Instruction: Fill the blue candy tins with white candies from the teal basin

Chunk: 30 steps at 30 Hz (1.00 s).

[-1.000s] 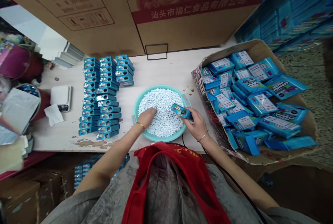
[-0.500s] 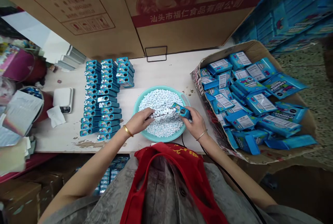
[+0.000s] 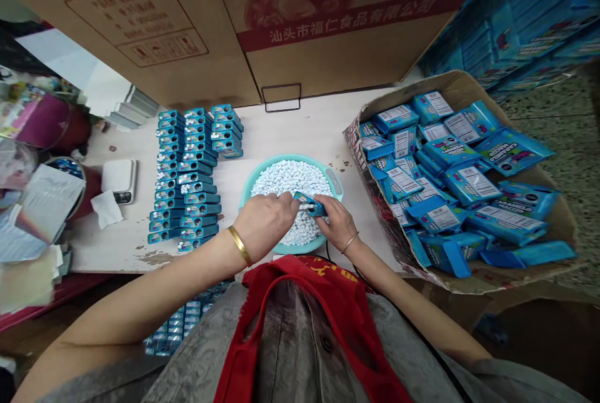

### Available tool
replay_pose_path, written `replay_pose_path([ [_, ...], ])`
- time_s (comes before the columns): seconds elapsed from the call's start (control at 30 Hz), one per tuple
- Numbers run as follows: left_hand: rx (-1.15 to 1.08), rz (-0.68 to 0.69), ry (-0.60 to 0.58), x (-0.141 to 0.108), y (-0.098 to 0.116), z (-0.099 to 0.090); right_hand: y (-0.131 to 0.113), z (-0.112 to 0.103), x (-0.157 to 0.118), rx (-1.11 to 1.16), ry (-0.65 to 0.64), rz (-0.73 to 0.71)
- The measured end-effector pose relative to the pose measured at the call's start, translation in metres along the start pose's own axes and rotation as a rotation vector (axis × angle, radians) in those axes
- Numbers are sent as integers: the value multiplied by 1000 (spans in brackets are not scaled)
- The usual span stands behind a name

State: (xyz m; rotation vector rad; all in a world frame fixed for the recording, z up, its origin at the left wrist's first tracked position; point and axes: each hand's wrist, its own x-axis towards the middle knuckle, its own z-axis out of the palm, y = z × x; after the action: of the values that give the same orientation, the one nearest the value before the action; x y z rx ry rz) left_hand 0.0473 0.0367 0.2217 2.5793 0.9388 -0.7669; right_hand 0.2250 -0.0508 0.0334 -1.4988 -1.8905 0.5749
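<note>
In my right hand (image 3: pixel 338 222) is a small blue candy box (image 3: pixel 312 204), tilted, its opening towards the left, with white candies at its mouth. My left hand (image 3: pixel 267 218) is closed, back of the hand up, its fingers right against the box's open end. Whatever it grips is hidden beneath the fingers. Both hands are over a turquoise basin (image 3: pixel 253 177) filled with small white candies (image 3: pixel 293 173). Left of the basin, blue boxes stand in rows (image 3: pixel 199 184) with round holes on top; white candies show at several holes.
To the right, an open carton (image 3: pixel 363 109) holds a jumble of blue boxes (image 3: pixel 452 153). Large cardboard boxes (image 3: pixel 328 65) stand along the back, a wire handle (image 3: pixel 281 98) before them. A white scale (image 3: pixel 119 179) and a crumpled tissue (image 3: pixel 107 209) lie at left.
My left hand has moved right and turned over, from the candies to the box's mouth. My right hand has brought the box slightly left to meet it.
</note>
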Motion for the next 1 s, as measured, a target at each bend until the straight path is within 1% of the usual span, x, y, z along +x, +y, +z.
replay_pose_path([
  [0.07, -5, -8, 39, -2, -9, 5, 1, 0, -1, 5, 1, 14],
  [0.1, -18, -31, 68, -2, -17, 13, 2, -1, -1, 6, 2, 28],
  [0.13, -36, -71, 94, -1, -27, 25, 4, -2, -1, 7, 6, 45],
  [0.2, -77, -174, 110, 6, -49, 60, 6, -7, -2, 13, 27, 84],
  [0.27, -114, -239, 33, 18, -66, 106, 9, -13, -3, 19, 59, 129],
  [0.3, -142, -229, -23, 26, -69, 129, 11, -16, -3, 22, 73, 153],
  [0.33, -185, -209, -58, 35, -69, 151, 12, -19, -3, 24, 83, 178],
  [0.4, -289, -188, -33, 56, -60, 185, 13, -26, -3, 30, 100, 223],
  [0.43, -349, -173, 3, 66, -52, 197, 13, -29, -3, 34, 110, 239],
  [0.5, -452, -141, 71, 87, -35, 210, 13, -32, -2, 42, 129, 265],
  [0.57, -518, -111, 101, 101, -24, 215, 11, -34, -2, 48, 147, 292],
  [0.63, -546, -94, 111, 106, -19, 216, 9, -34, -1, 53, 161, 320],
  [0.7, -608, -72, 143, 101, -22, 215, 8, -33, -2, 54, 170, 337],
  [0.77, -687, -41, 191, 88, -30, 211, 9, -31, -4, 53, 174, 339],
  [0.87, -724, 16, 255, 61, -43, 194, 13, -28, -7, 40, 162, 315],
  [0.93, -688, 55, 292, 42, -51, 175, 16, -25, -7, 16, 141, 274],
  [1.0, -637, 90, 319, 28, -55, 152, 18, -21, -6, -12, 111, 212],
])
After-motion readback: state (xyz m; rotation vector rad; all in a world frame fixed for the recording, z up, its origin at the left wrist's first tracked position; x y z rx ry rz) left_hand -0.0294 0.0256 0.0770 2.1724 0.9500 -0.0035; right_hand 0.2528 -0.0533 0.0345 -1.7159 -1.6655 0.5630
